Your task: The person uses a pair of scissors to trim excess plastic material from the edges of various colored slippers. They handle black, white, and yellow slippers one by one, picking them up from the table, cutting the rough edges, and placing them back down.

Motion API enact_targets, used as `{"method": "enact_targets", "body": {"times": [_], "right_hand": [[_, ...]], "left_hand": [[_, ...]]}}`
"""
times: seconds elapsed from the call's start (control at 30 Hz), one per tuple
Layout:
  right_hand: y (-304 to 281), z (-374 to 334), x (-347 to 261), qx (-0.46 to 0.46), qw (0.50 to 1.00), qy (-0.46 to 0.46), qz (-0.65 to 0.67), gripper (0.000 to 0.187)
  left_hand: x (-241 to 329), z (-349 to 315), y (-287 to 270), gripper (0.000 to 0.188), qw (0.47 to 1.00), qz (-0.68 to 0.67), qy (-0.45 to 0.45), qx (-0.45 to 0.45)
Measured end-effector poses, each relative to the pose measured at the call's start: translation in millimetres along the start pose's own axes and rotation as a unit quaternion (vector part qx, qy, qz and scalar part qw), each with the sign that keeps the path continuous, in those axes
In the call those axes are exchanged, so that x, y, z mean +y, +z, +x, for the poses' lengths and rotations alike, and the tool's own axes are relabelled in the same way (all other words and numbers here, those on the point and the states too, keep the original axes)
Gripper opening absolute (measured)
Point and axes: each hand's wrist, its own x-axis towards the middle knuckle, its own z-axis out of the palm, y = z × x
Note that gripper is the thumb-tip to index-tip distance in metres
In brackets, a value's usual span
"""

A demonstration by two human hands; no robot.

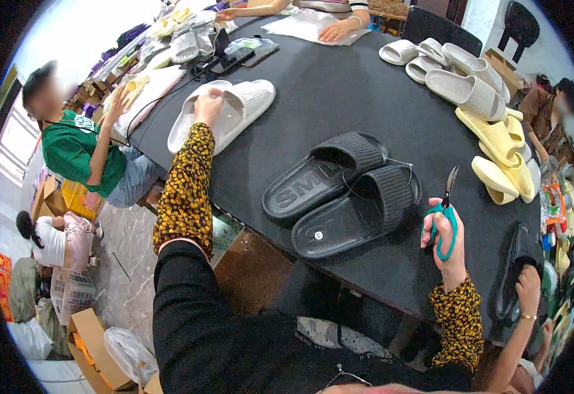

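A pair of white slide slippers (252,108) lies side by side at the left of the dark table, and my left hand (208,107) reaches onto them with its fingers closed at their straps. A thin strand shows beside those fingers. My right hand (446,244) grips scissors (447,226) with teal handles, blades pointing up and away from me. Between my hands lies a pair of black slide slippers (346,194), joined by a thin loop through the straps. A small round white sticker sits on the nearer one. The right hand and scissors are just right of this pair, apart from it.
Grey slippers (465,90) and yellow slippers (497,148) line the table's right side. A co-worker's hand (528,285) touches another black slipper (511,276) at the right. Across the table, someone's hand rests on clear plastic bags (313,27). A person in green (80,154) sits left.
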Motion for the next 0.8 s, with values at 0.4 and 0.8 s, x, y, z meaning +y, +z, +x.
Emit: {"method": "enact_targets", "body": {"times": [0.4, 0.8], "right_hand": [[-2, -3, -3, -0.004, 1.000, -0.011, 0.019, 0.034], [-12, 0, 3, -0.023, 0.999, -0.010, 0.023, 0.037]], "left_hand": [[139, -99, 17, 0.015, 0.956, -0.219, 0.142, -0.135], [158, -134, -6, 0.052, 0.958, 0.051, 0.270, -0.089]]}}
